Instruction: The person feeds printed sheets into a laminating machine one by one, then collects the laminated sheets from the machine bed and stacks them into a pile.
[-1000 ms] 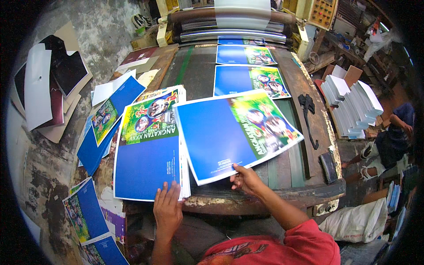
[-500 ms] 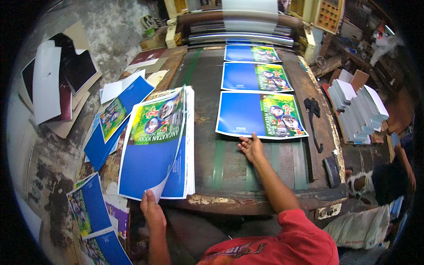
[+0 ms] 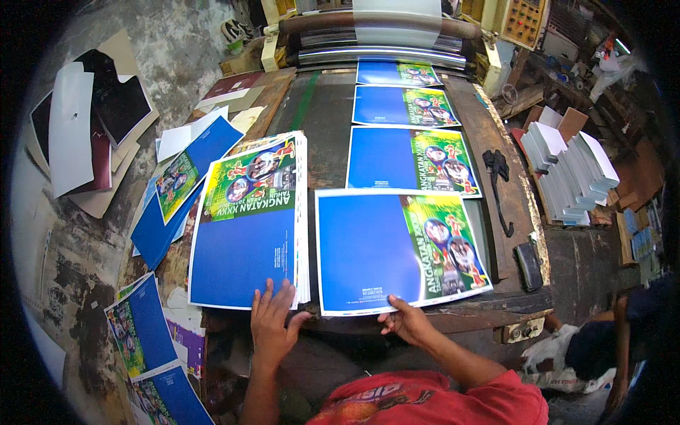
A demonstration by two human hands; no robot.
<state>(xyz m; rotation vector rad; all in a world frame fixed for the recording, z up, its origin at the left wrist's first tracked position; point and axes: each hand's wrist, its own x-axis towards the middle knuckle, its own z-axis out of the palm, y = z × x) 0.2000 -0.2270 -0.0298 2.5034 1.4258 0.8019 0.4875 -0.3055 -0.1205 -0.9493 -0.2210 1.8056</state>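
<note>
A stack of printed cover sheets [image 3: 244, 248], blue with a green picture end, lies on the left of the table. My left hand [image 3: 273, 326] rests on its near edge, fingers spread and holding nothing. My right hand [image 3: 411, 322] pinches the near edge of a single cover sheet [image 3: 365, 248] between thumb and fingers. That sheet bows slightly, and its far edge reaches the near edge of another cover sheet [image 3: 382, 159]. Beyond it, more cover sheets run in a line toward the metal rollers [image 3: 382, 55].
A control panel [image 3: 525, 21] with buttons is by the machine. On the table's right lie a black strap [image 3: 498, 170] and a dark wallet-like object [image 3: 526, 265]. Loose prints [image 3: 145, 329] lie at left, paper stacks [image 3: 577, 170] at right. Another person's arm [image 3: 622, 340] shows lower right.
The line of sheets has moved toward the rollers. A sheet now lies nearest me in my right hand, which has come back toward me. My left hand has let go of the lifted corner.
</note>
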